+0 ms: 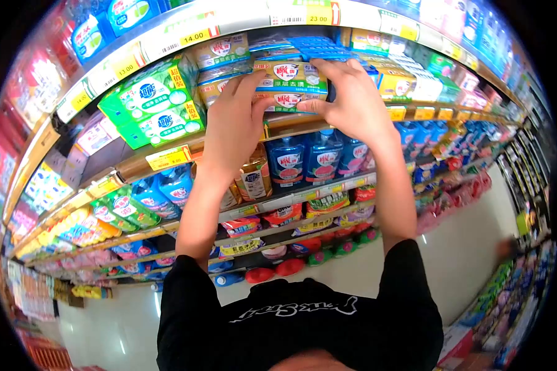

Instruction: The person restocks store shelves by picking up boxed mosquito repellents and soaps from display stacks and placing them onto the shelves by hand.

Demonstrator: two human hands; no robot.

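Two soap packs, yellow, blue and green, are stacked one on the other on the upper shelf. My left hand grips their left end, the fingers over the upper pack and the thumb near the lower one. At the right end my right hand holds the same stack, fingers bent over the top corner and thumb on the lower pack's front. Similar soap packs stand close to the left. Green soap packs lie stacked further left, and yellow soap packs sit to the right of my right hand.
A price rail of the shelf above runs just over my hands. Below them, blue bottles line a lower shelf, with bagged goods under that. The pale floor shows at right, and another stocked shelf stands behind.
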